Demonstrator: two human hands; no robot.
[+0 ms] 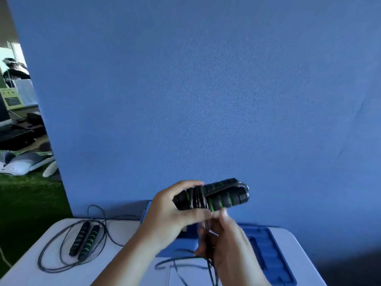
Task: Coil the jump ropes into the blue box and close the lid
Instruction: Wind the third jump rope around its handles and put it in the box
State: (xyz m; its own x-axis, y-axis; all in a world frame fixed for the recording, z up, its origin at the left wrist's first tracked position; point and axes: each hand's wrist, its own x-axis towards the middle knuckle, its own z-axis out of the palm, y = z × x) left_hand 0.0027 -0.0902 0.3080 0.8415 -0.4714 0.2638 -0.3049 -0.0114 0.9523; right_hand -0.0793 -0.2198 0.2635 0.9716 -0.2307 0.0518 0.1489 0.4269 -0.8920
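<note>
My left hand [171, 213] grips the two black-and-green handles [222, 196] of a jump rope, held together above the table, with several turns of black cord wound round their middle. Just below, my right hand [224, 240] pinches the loose cord [185, 263], which trails down onto the table; that hand is blurred. The blue box [268, 250] lies on the table behind and under my hands, mostly hidden, its ribbed blue part showing at the right. A second jump rope [85, 240] lies at the left, its handles side by side inside loose loops of cord.
The white table [127, 269] runs to its left edge near green turf [26, 205]. A blue backdrop [206, 89] stands right behind the table. Far left, beyond the backdrop, are a person and clutter on the floor.
</note>
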